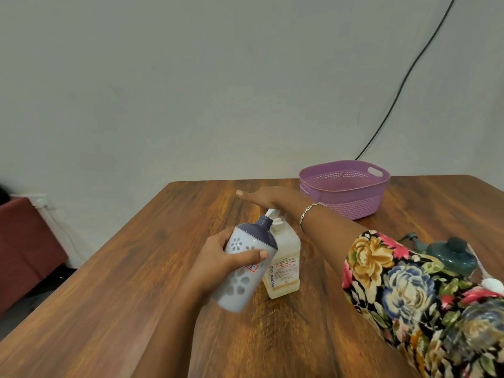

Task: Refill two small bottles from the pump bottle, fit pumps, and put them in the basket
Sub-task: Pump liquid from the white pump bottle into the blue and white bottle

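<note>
Lilac flowered plastic, the small bottle (pixel 236 285) is clasped tilted in the left grip (pixel 215 257), its neck at the nozzle of the cream square pump bottle (pixel 283 268), which stands mid-way on the wooden counter (pixel 131 296). The right grip (pixel 272 199) is laid flat-fingered on the pump. Filling is judged underway; a firm downward press is called for.

My right hand (pixel 268 199) lies flat over the top of the pump bottle (pixel 283 266), so the pump head is covered — only the white spout tip shows beneath my palm. The small print on its label is too fine to read. My left hand (pixel 218 260) covers part of the red-and-white sticker on the small bottle (pixel 240 285), whose lower end is smeared with blur. My flowered sleeve (pixel 409 296) hides the near side of the green bottle (pixel 450 256) — a white thing (pixel 492 285) beside it is cut off by the right edge. My wrist covers a lower corner of the basket (pixel 354 207). At the left edge a red-brown piece of furniture (pixel 24 241) is cut short.
</note>
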A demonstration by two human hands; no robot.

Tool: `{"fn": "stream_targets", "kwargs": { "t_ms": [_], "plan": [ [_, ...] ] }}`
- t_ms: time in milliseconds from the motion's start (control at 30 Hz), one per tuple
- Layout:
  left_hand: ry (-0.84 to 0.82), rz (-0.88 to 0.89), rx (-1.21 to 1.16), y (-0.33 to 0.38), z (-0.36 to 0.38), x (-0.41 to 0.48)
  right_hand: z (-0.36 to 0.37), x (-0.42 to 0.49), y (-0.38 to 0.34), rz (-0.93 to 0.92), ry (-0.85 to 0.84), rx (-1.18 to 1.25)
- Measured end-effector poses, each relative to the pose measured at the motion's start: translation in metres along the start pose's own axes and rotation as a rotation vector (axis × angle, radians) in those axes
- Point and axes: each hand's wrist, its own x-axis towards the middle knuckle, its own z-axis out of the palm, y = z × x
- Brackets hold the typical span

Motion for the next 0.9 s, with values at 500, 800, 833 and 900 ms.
{"fn": "stream_targets", "kwargs": {
  "t_ms": [500,800,833,900],
  "plan": [
    [0.011,0.023,-0.011,-0.002,0.002,0.000,0.000,-0.002,0.002,-0.002,0.021,0.034],
    [0.016,0.025,-0.047,-0.004,0.002,0.000,-0.003,-0.001,0.003,-0.001,-0.009,0.107],
    [0.016,0.031,-0.055,-0.004,0.003,0.000,-0.005,-0.002,0.003,0.004,-0.033,0.134],
    [0.021,0.040,-0.056,-0.004,0.003,0.000,-0.005,-0.001,0.003,0.008,-0.048,0.138]
  ]
}}
